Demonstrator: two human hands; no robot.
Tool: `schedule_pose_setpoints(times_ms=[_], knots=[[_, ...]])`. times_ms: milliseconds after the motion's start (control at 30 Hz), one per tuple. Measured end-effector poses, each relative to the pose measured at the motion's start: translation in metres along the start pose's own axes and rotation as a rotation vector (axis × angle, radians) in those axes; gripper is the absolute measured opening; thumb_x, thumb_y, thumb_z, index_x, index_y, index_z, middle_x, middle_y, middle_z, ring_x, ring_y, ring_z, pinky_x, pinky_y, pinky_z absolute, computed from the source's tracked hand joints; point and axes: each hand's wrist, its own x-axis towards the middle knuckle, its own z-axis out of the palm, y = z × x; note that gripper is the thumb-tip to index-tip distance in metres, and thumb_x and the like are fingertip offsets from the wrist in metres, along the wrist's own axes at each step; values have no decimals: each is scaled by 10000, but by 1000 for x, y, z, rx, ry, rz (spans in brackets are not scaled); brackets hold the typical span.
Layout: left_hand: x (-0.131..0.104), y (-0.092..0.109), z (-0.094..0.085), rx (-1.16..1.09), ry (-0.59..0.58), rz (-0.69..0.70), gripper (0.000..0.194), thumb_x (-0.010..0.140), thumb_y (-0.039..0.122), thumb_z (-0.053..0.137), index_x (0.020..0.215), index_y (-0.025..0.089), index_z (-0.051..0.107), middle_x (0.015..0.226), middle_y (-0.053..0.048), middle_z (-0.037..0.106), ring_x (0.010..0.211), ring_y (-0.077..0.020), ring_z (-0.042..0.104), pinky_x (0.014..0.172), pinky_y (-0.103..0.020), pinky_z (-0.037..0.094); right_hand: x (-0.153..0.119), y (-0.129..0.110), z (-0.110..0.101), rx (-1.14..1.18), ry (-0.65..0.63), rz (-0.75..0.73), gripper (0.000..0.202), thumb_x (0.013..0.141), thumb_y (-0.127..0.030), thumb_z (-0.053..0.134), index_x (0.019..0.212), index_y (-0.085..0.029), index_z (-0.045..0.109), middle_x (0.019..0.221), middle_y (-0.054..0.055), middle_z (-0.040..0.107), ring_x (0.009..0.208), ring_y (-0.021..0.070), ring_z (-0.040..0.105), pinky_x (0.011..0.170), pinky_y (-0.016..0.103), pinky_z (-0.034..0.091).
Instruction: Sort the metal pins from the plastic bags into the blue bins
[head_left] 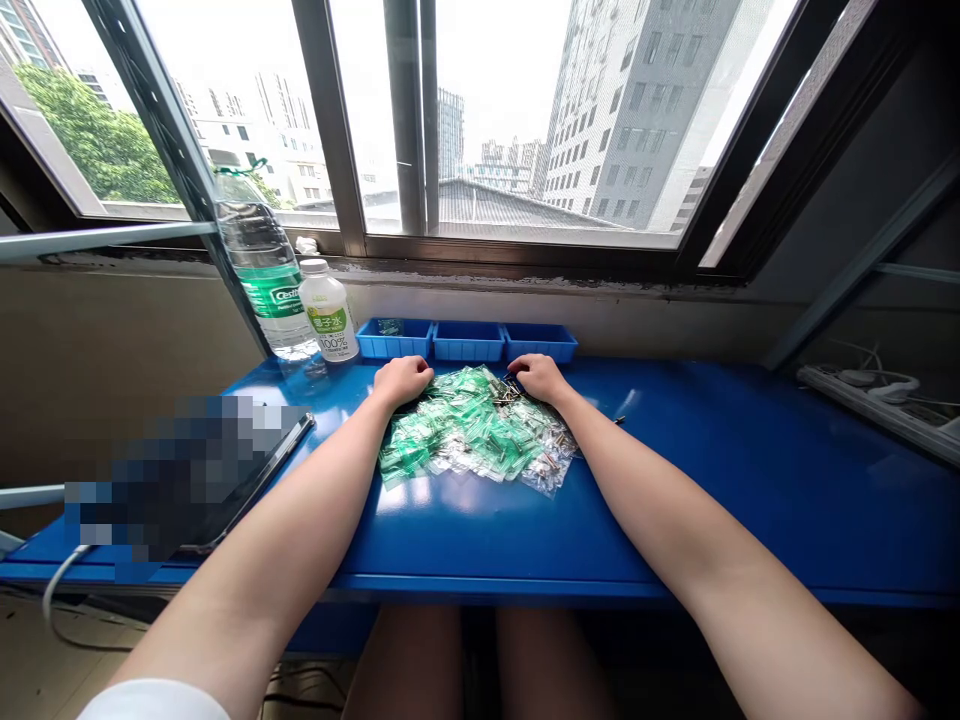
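A heap of small clear and green plastic bags (472,430) lies on the blue table in front of me. My left hand (405,381) rests at the heap's back left edge with its fingers curled; whatever may be inside them is hidden. At the back right edge, my right hand (540,379) has its fingers bent together beside a cluster of loose screw-like metal pieces (508,392). I cannot make out what its fingertips hold. Some bags at the right side of the heap contain similar metal pieces.
Blue trays (469,348) line the back of the table (720,480); the left one holds a small green item. Beside them stand a large water bottle (274,300) and a white bottle (328,312). A blurred-out device (277,455) with a cable lies left.
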Motion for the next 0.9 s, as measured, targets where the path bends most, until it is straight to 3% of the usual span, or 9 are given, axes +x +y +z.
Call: schedule_pose_setpoints(times_ms=[200, 400, 633, 700, 900], knots=[[1, 1, 0, 4, -3, 1, 322, 766, 442, 446, 904, 269, 680, 1000, -25, 716, 932, -256, 631, 696, -316, 458, 3, 7, -1, -67, -23, -56, 326, 702, -49, 540, 935, -117, 759, 1017, 84, 716, 889, 185, 662, 834, 231, 499], [1, 0, 1, 8, 0, 2, 320, 764, 440, 444, 906, 276, 679, 998, -19, 716, 925, -256, 631, 671, -313, 443, 6, 16, -10, 11, -87, -117, 141, 722, -114, 638, 737, -173, 765, 989, 58, 725, 915, 192, 667, 868, 249, 494], [1, 0, 0, 16, -2, 2, 324, 760, 446, 439, 904, 278, 676, 989, -16, 715, 918, -256, 629, 662, -313, 440, 6, 18, -4, 34, -95, -129, 105, 764, -144, 619, 698, -160, 699, 946, 74, 707, 832, 175, 645, 780, 250, 483], [1, 0, 1, 13, -1, 4, 321, 762, 443, 437, 902, 279, 675, 989, -14, 715, 916, -254, 631, 662, -314, 442, 7, 19, -1, 122, -52, -79, 93, 796, -161, 586, 741, -164, 661, 860, 58, 705, 788, 164, 633, 738, 251, 480], [1, 0, 1, 12, 2, 1, 311, 764, 439, 441, 896, 282, 675, 979, -11, 717, 918, -254, 634, 657, -311, 442, 11, 25, 1, 675, 163, 184, 65, 886, -162, 465, 827, -179, 486, 667, -2, 645, 514, 101, 588, 480, 198, 424]])
